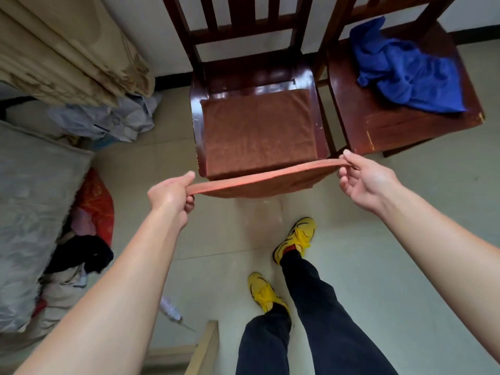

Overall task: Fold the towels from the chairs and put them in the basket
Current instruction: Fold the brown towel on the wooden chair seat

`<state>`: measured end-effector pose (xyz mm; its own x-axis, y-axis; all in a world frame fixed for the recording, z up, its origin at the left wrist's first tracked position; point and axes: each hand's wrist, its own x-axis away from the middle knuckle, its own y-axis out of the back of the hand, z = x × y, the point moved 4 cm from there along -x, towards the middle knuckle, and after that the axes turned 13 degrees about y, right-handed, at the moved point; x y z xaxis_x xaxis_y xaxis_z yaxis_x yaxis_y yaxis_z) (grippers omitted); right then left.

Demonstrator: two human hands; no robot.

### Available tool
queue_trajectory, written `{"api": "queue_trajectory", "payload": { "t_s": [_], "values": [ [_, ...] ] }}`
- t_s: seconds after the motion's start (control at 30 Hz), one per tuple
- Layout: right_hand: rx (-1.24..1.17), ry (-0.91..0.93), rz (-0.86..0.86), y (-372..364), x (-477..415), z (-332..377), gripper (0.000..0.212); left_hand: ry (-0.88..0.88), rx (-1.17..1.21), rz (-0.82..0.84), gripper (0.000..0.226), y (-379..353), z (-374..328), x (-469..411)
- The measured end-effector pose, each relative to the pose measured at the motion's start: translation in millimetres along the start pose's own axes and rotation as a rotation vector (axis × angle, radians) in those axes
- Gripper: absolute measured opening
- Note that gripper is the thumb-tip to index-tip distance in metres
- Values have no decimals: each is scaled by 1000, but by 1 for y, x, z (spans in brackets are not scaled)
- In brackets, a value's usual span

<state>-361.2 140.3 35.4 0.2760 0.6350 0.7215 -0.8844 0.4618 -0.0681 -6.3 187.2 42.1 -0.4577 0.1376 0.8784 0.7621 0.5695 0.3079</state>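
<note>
Your left hand (170, 193) and right hand (365, 182) pinch the rust-brown terry towel (257, 136), half-folded on the dark-wood chair (197, 112); right of it, a crumpled blue towel (405, 71) waits.

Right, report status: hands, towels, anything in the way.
Left hand, right hand: each pinches a brown towel corner. Towel spread on near chair. Blue towel crumpled, right chair. Nothing blocking.
</note>
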Motion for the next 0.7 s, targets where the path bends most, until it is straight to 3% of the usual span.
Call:
{"api": "queue_trajectory", "payload": {
  "t_s": [0.07,0.2,0.27,0.37,0.5,0.7],
  "values": [
    [-76,-25,29,-16,-20,16,7,38,60,114,18,-18,-26,-7],
    [-30,-22,84,-43,-68,34,45,-16,92,212,15,-54,-67,-26],
    [160,55,75,-57,-88,41,38,-121,-54,143,20,-71,-83,-35],
    [439,180,36,-74,-120,49,7,-315,-436,-111,26,-88,-104,-55],
    [791,337,-46,-91,-165,64,19,-514,-697,-291,15,-103,-137,-81],
    [1013,354,-69,-114,-224,70,19,-708,-1031,-285,28,-148,-176,-135]
  ]
}}
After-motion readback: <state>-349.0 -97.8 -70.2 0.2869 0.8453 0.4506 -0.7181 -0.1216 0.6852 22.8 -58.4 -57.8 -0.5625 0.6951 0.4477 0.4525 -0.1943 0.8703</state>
